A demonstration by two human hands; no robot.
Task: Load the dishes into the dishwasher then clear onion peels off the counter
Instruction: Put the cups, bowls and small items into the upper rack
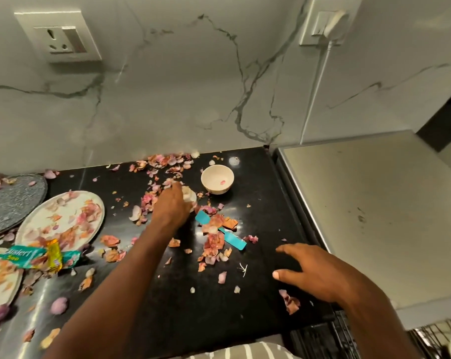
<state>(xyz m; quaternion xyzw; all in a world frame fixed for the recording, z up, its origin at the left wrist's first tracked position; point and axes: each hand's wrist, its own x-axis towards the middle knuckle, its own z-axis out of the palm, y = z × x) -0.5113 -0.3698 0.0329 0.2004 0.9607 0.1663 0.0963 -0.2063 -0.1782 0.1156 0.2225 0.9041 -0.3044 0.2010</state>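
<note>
Onion peels (214,239) lie scattered across the black counter (188,301). My left hand (171,206) reaches far over the counter and grips a small white bowl (190,196) that it mostly hides. A second small white bowl (217,179) stands upright just beyond, with a pink peel inside. My right hand (320,273) hovers with fingers spread over the counter's right part and holds nothing. A white plate (64,218) covered with peels lies at the left. Another plate (1,278) sits at the left edge.
A grey round mat (9,200) lies at far left. A teal wrapper (33,257) and a yellow wrapper (54,256) rest over the plates. Teal paper strips (232,239) lie among the peels. A steel appliance top (374,203) adjoins on the right; a wire rack (426,338) shows bottom right.
</note>
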